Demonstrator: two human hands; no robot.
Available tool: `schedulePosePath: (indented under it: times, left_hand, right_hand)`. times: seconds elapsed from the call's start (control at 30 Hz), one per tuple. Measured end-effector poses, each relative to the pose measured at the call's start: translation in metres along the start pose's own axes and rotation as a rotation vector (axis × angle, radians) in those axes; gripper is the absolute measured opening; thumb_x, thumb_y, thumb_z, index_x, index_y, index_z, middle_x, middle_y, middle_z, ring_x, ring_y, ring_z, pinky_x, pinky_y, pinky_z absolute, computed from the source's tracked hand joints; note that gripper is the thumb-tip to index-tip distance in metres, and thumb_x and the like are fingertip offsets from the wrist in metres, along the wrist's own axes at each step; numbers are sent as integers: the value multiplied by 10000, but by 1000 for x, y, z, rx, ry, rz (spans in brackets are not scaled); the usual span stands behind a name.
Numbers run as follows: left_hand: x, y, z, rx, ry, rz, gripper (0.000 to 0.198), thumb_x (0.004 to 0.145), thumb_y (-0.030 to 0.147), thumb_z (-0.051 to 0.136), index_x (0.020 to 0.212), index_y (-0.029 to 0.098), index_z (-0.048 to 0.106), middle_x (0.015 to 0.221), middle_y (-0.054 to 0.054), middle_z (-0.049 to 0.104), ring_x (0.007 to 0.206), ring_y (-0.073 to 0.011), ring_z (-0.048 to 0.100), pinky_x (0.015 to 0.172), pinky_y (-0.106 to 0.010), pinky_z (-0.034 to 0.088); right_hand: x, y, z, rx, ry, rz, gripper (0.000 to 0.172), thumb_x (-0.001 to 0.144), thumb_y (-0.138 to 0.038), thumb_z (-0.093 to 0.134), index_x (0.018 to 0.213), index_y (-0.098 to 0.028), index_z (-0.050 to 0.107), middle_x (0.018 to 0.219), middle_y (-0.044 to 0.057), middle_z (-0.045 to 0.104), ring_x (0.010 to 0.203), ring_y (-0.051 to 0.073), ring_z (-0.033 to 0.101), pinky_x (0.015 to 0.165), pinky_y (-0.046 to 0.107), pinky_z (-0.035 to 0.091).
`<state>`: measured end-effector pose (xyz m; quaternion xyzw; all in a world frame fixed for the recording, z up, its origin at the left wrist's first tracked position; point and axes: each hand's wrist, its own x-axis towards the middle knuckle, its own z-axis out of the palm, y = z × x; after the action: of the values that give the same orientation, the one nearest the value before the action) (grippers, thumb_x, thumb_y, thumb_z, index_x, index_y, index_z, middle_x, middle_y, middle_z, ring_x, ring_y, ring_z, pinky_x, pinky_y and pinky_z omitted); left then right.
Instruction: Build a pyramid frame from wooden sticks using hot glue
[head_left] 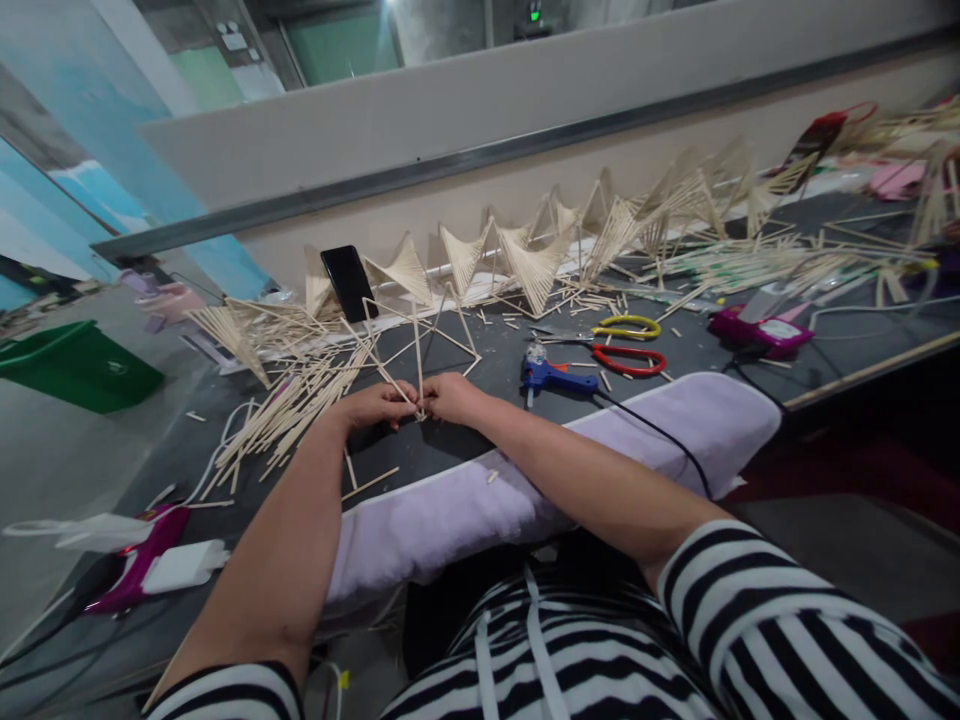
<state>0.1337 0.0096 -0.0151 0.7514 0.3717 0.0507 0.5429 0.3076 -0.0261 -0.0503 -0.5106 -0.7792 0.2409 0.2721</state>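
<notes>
Two hands [452, 398] pinch one stick frame [418, 350] | one glue gun [556, 377] | one phone [349, 283]

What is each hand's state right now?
Left hand: closed, pinching the stick frame near its closest corner.
Right hand: closed, pinching the same corner.

Free surface [694, 352] between red-handled scissors [630, 361] and rightmost magenta power strip [757, 330]; obstacle: 1 black cord [651, 421] across the padded near edge [724, 415].
</notes>
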Motion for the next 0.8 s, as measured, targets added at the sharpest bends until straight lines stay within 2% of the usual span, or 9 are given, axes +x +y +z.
schedulePosePath:
  times: [0.37,0.57,0.8]
  left_hand:
    - [0,-2,-1,4,-7,-6,314,676,382,669,837,143,545,749,-7,500,660,-110,476,521,-206,444]
    - [0,-1,-1,7,-7,-10,311,676,380,674,825,139,546,739,-5,494,659,-106,477,526,-193,443]
    - [1,-6,-2,4,-8,3,323,681,391,666,845,142,541,743,0,488,647,-103,474,519,-202,446]
  right_hand:
    - [0,0,0,15,-3,-15,140,746,-212,550,760,-170,682,614,-15,656,596,91,580,532,163,352]
    - [-2,-3,-3,32,-25,21,138,746,-200,558,788,-164,685,624,-16,659,599,91,587,542,161,361]
    - [-1,-2,-2,5,-8,-6,152,741,-208,551,789,-171,690,639,-11,665,636,99,588,579,168,370]
